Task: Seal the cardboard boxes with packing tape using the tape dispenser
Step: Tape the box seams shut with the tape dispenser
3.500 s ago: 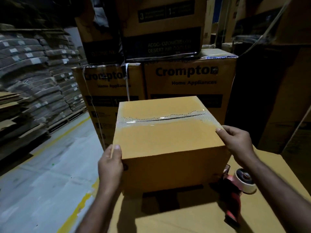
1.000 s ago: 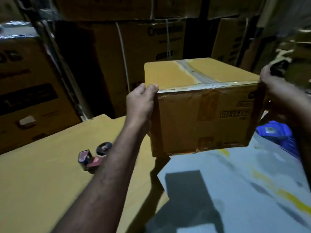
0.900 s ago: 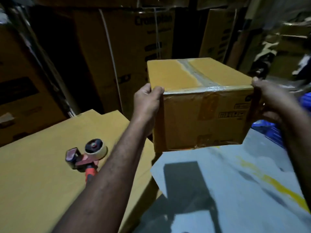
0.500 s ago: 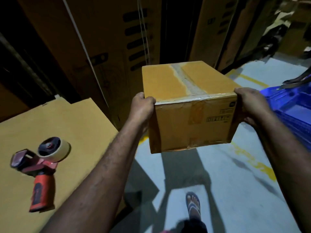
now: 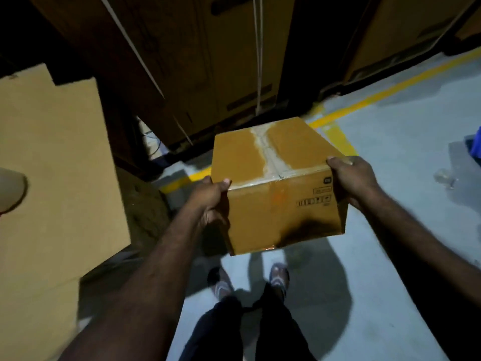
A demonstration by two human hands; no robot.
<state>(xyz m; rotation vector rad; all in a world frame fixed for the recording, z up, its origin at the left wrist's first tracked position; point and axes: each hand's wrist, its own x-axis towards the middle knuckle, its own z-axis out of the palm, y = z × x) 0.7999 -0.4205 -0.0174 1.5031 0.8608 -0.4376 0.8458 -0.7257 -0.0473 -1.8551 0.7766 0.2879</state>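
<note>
A small brown cardboard box (image 5: 276,204) hangs in the air above the grey floor, clear tape running along its top seam and over the near edge. My left hand (image 5: 212,201) grips its left side, thumb on the top edge. My right hand (image 5: 352,179) grips the right side, fingers curled over the top corner. Only the pale tape roll of the tape dispenser (image 5: 11,190) shows, at the left border, lying on the cardboard work surface (image 5: 59,162).
Tall dark cartons (image 5: 208,61) with white straps stand straight ahead. Yellow floor lines (image 5: 364,102) run across the grey floor. A blue crate (image 5: 476,148) peeks in at the right edge. My feet (image 5: 250,280) are below the box.
I have carried the box off the work surface and turned right; it is now lower, over the floor. The tape dispenser has slid almost out of view on the left.
</note>
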